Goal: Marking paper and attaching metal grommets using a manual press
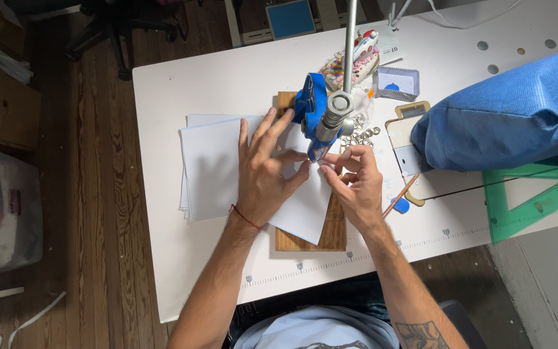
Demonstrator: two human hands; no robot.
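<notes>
paper stack (211, 165) on table (195, 84) | press (321, 116) on board (311, 239) | triangle ruler (531, 197) right

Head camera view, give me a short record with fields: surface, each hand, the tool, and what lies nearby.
surface: white table
left hand: flat on white paper sheets, fingers spread
right hand: pinching the paper edge under the press head
tool: blue hand press on a wooden board
nearby: metal eyelets, green set square, blue fabric bundle, pencil
</notes>
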